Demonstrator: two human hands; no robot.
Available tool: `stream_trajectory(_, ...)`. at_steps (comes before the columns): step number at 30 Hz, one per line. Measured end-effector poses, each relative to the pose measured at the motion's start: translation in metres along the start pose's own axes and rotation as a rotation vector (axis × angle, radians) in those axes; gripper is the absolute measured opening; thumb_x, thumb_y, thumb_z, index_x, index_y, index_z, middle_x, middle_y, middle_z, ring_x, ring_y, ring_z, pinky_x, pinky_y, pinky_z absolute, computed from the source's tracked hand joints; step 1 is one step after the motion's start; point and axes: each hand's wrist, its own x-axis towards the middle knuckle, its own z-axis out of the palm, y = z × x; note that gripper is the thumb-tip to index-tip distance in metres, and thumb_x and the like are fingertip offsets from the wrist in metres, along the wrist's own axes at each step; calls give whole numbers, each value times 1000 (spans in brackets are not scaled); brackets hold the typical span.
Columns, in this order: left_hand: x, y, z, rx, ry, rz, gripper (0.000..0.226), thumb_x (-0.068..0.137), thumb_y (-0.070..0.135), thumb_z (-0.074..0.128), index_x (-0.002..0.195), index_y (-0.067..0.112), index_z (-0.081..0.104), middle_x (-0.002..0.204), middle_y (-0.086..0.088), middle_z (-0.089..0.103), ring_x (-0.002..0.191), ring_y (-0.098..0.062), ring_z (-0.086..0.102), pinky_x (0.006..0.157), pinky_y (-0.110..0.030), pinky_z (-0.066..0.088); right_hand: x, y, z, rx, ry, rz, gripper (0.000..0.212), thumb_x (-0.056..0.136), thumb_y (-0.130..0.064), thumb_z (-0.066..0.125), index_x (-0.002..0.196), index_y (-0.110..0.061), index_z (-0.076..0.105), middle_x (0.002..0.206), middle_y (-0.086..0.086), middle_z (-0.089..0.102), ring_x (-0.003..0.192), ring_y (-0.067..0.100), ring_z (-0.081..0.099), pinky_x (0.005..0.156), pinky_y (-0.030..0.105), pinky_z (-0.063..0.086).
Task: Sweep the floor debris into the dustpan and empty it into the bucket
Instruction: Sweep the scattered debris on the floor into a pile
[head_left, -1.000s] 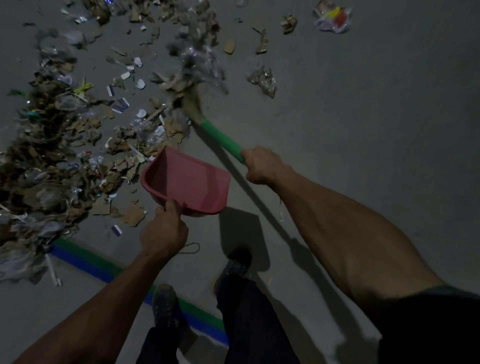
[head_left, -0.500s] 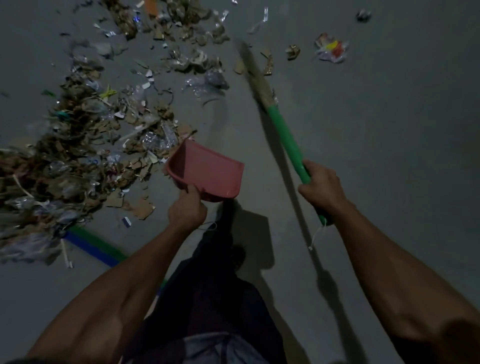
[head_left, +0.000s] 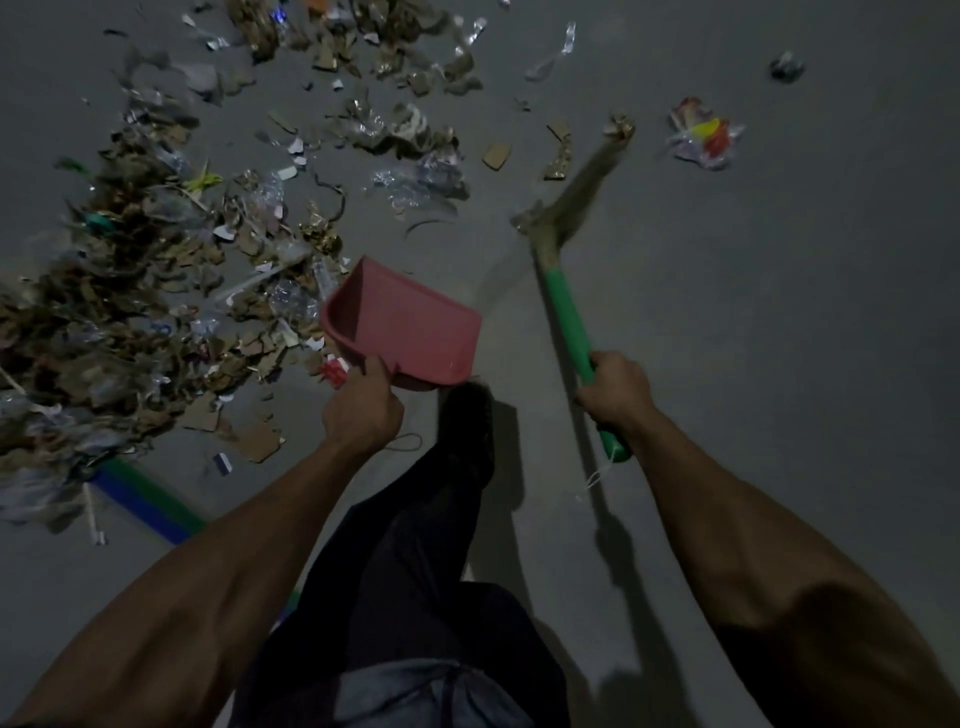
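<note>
Head view: left hand (head_left: 362, 410) fingers grip the dustpan (head_left: 402, 325), hiding its handle; right hand (head_left: 615, 387) fingers grip the motion-blurred broom (head_left: 566, 312).

Both forearms are bare to above the elbow, with muscle lines showing along them. The left hand (head_left: 363, 410) and right hand (head_left: 615, 387) wear no gloves, rings or watch. A dark short sleeve (head_left: 831, 670) covers the right upper arm at the lower right edge. The person wears dark, near-black trousers (head_left: 415, 545) and a dark shoe (head_left: 467, 415). A strip of grey fabric (head_left: 415, 696) with a cord or seam down it shows at the waist.
</note>
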Motion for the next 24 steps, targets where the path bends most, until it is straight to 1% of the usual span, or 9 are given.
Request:
stream_trajectory(3,16,8,-10,-17,-7,-31,30,87,7,47,115,1,38,120,-28,48,101,-45,55,77,-48,43,22,-42,-3,-112,-69,-145,35,78,-13,59,113,-10,58,106,20,64,96,36,62,69,28,40)
stream_trajectory(8,27,23,-30,-26,-22,-54,28,89,8,47,114,0,37,118,-29,49,101,-45,55,78,-48,44,31,-87,-34,-212,-118,-330,42,74,-10,58,115,-16,56,105,20,64,96,39,62,67,31,41)
stream_trajectory(10,29,36,-41,-32,-25,-76,30,89,8,46,116,-1,36,122,-29,47,104,-45,54,81,-49,45,24,-84,-52,-195,-94,-354,50,74,-9,56,123,-19,55,107,19,65,97,40,62,67,32,44)
stream_trajectory(13,29,62,-58,-35,-20,-93,30,89,11,46,116,2,36,122,-27,47,106,-44,54,80,-48,43,10,-66,-83,-133,-38,-314,66,76,-9,55,139,-24,48,113,18,65,101,39,62,76,37,52)
stream_trajectory(15,28,83,-71,-32,-9,-84,29,89,12,46,114,4,36,120,-27,48,104,-44,54,75,-45,40,5,-50,-107,-88,14,-261,69,77,-9,56,143,-24,45,114,16,66,100,37,62,79,37,52)
stream_trajectory(18,32,119,-89,-39,23,-29,31,88,11,48,116,1,38,117,-28,48,102,-44,54,72,-42,36,10,-25,-147,5,79,-177,68,78,-10,59,144,-22,47,110,14,67,93,33,62,72,30,47)
stream_trajectory(20,40,147,-99,-48,21,5,33,88,10,47,118,-1,38,115,-29,50,102,-45,54,75,-43,40,22,-8,-174,53,128,-120,58,82,-15,60,139,-21,51,104,12,68,87,31,61,68,27,41)
stream_trajectory(21,45,163,-104,-66,13,22,32,88,9,47,118,-1,38,115,-29,51,102,-45,55,77,-45,42,30,0,-188,83,157,-92,56,83,-16,60,138,-21,52,104,13,68,88,31,61,69,27,41)
stream_trajectory(24,63,214,-113,-90,0,23,32,90,10,45,119,0,38,119,-29,50,106,-45,54,82,-47,42,63,24,-227,189,230,-6,64,80,-12,61,143,-18,49,116,16,66,98,32,62,78,31,47)
